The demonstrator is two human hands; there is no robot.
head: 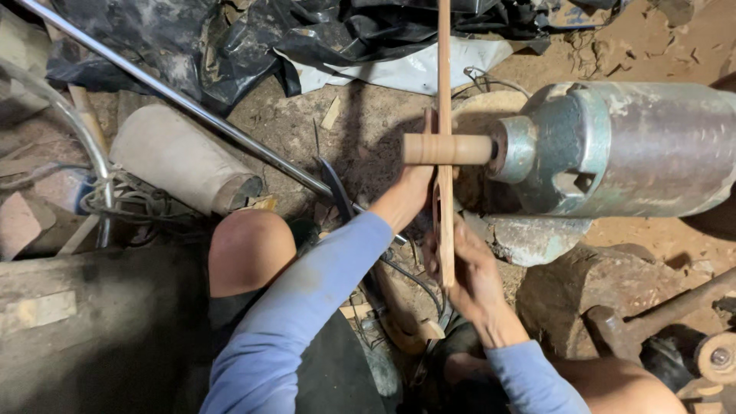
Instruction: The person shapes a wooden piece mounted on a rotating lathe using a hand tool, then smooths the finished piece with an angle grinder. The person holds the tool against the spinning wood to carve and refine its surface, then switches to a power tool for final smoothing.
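Note:
A long thin wooden strip [444, 69] runs from the top of the view down to my hands, seen edge-on. It presses against a round wooden drum [447, 149] that sticks out leftward from a grey metal motor [629, 149]. My left hand [415, 184] grips the strip just below the drum, partly hidden behind it. My right hand [469, 270] holds the strip's near end, fingers wrapped around it. Both arms wear light blue sleeves.
A shiny metal pipe [192, 103] crosses diagonally at the left. A pale cylinder [180, 157] lies beside it. Black plastic sheeting [230, 38] covers the back. My bare knee [249, 249] is below, dirt floor around, and rusty metal parts [675, 322] at right.

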